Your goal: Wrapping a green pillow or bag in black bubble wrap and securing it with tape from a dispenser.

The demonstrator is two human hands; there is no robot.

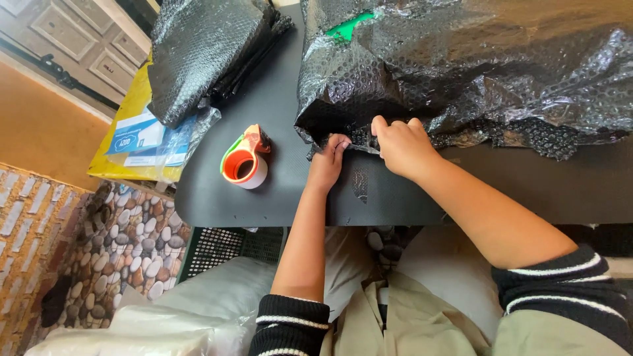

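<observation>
A large bundle wrapped in black bubble wrap lies on the dark table. My left hand pinches the wrap's lower left corner at the table surface. Just to the right, my right hand presses fingers-down on the wrap's near edge. A green patch shows through a gap at the top of the bundle. An orange and green tape dispenser with a white tape roll rests on the table left of my left hand, apart from it.
A second stack of black bubble wrap sits at the table's far left. Beneath it lie a yellow packet and blue-white papers. A black mesh crate stands under the table, over pebble-pattern flooring.
</observation>
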